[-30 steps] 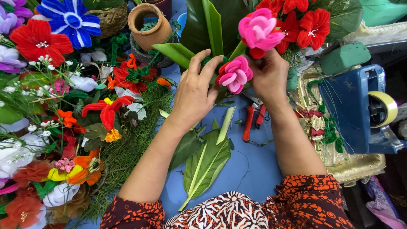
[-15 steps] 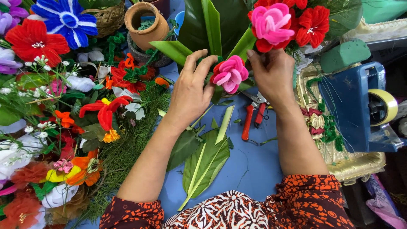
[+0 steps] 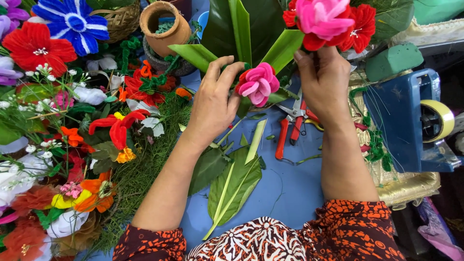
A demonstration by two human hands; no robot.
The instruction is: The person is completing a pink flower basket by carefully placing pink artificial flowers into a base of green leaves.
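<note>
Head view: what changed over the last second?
Left hand closed in on the small pink flower and now touches it. Right hand raised the pink-and-red bunch toward the top edge. Red-handled pliers, cut leaves and tape dispenser stayed put.

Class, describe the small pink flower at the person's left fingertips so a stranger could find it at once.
Start at the fan of long green leaves at top centre. Just below, the left hand touches a small pink rose. Unlike the larger pink bloom above the right hand, no red flowers surround it.

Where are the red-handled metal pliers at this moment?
In the head view the red-handled metal pliers lie on the blue table, right of centre, between the person's two forearms, just below the small pink fabric flower.
</note>
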